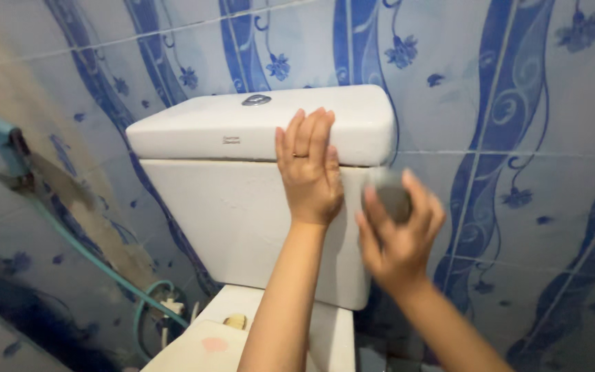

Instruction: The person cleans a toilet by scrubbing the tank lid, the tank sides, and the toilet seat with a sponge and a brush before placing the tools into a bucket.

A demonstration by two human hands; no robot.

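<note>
Right hand [399,241] grip clamped on grey scrubber [392,200]; left hand [309,169] flat, fingers apart, on white cistern [242,207]

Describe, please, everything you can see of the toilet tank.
The tank is white, boxy and looks ceramic, mounted against the blue flowered tiles. Its lid is on, overhanging the body, with a round chrome button on top. The left hand lies flat against its front, fingers over the lid's edge. The right hand holds a blurred grey pad at its right corner.
</note>
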